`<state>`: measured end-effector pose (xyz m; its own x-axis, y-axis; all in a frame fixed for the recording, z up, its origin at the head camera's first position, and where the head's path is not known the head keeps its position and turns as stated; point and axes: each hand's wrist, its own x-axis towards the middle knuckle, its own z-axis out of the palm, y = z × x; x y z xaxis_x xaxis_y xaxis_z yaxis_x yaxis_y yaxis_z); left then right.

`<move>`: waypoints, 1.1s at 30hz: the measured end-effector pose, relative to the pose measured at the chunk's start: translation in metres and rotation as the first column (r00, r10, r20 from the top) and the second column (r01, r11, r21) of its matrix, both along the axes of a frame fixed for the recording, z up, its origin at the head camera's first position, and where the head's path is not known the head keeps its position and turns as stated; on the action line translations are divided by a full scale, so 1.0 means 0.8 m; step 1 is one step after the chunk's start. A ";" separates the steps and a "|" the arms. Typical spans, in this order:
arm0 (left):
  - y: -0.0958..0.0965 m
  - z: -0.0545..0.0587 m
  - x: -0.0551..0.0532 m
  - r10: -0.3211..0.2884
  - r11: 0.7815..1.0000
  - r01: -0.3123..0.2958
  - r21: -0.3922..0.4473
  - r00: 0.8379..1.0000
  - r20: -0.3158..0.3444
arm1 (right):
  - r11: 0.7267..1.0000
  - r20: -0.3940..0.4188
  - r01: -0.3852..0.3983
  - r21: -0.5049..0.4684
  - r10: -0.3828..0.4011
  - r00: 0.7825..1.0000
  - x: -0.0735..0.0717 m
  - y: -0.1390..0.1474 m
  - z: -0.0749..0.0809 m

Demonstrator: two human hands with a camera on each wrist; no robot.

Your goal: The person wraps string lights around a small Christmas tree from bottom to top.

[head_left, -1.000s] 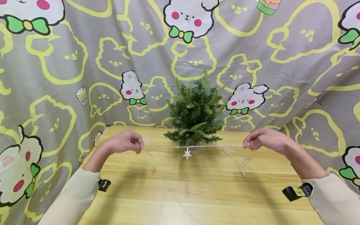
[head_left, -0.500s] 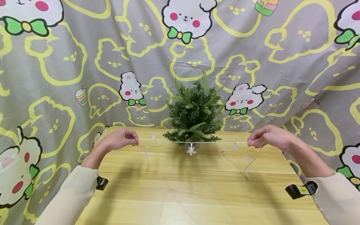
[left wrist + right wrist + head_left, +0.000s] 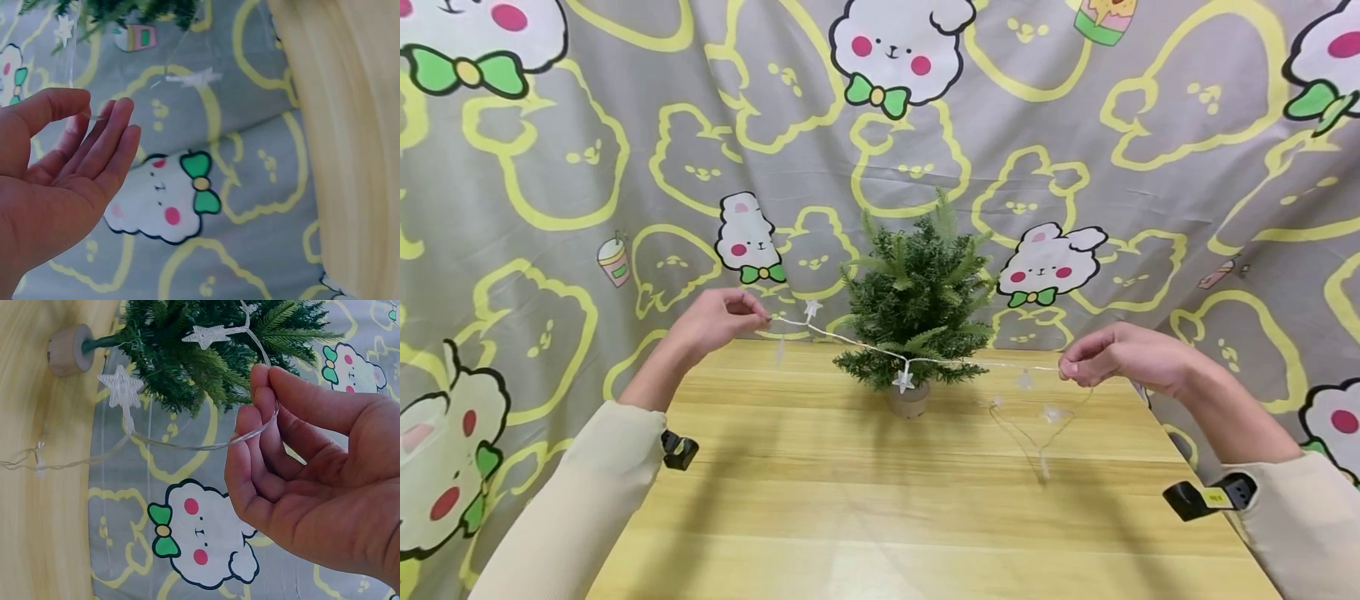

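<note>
A string of star lights [image 3: 903, 381] on a thin clear wire stretches between both hands, in front of a small artificial Christmas tree [image 3: 917, 292] in a round pot [image 3: 909, 402]. My left hand [image 3: 718, 321] pinches the wire left of the tree, with stars hanging nearby. It is higher than my right hand [image 3: 1120, 358], so the wire slopes down to the middle star. Thumb and fingers of the right hand pinch the wire at the tree's right. Beyond that grip, a loose length with more stars droops; a clear star [image 3: 120, 389] shows close up in the right wrist view.
The tree stands near the back of a light wooden table [image 3: 880, 517]. A grey curtain [image 3: 820, 158] with yellow outlines and white rabbits hangs behind and at both sides. Each sleeve has a black device [image 3: 679, 450] at the wrist.
The left hand has risen and its end of the wire with it, turning the level line into a slope. My right hand has lifted slightly, still pinching the wire. The tree stays put.
</note>
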<state>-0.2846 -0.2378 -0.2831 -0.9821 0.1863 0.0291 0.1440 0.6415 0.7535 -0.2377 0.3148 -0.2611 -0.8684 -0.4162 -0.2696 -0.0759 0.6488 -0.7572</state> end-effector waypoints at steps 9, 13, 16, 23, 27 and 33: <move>0.026 0.037 0.011 -0.042 0.999 0.042 0.029 0.999 -0.032 | 0.999 -0.013 0.034 0.039 -0.033 0.999 0.000 0.014 0.006; 0.039 0.048 0.020 -0.107 0.993 0.109 0.040 0.994 -0.034 | 0.997 -0.023 0.058 0.053 -0.057 0.998 -0.002 0.020 0.004; 0.047 0.054 0.026 -0.161 0.986 0.162 0.033 0.986 -0.035 | 0.995 -0.034 0.088 0.048 -0.086 0.996 -0.001 0.023 0.005; 0.063 0.066 0.038 -0.212 0.977 0.210 -0.032 0.977 -0.039 | 0.983 -0.137 0.152 0.098 -0.138 0.981 0.002 0.030 0.013; 0.077 0.071 0.042 -0.241 0.970 0.240 -0.039 0.969 -0.050 | 0.976 -0.180 0.204 0.073 -0.189 0.965 0.005 0.034 0.019; 0.100 0.077 0.046 -0.324 0.946 0.324 -0.016 0.945 -0.039 | 0.963 -0.211 0.266 0.045 -0.251 0.945 0.007 0.041 0.028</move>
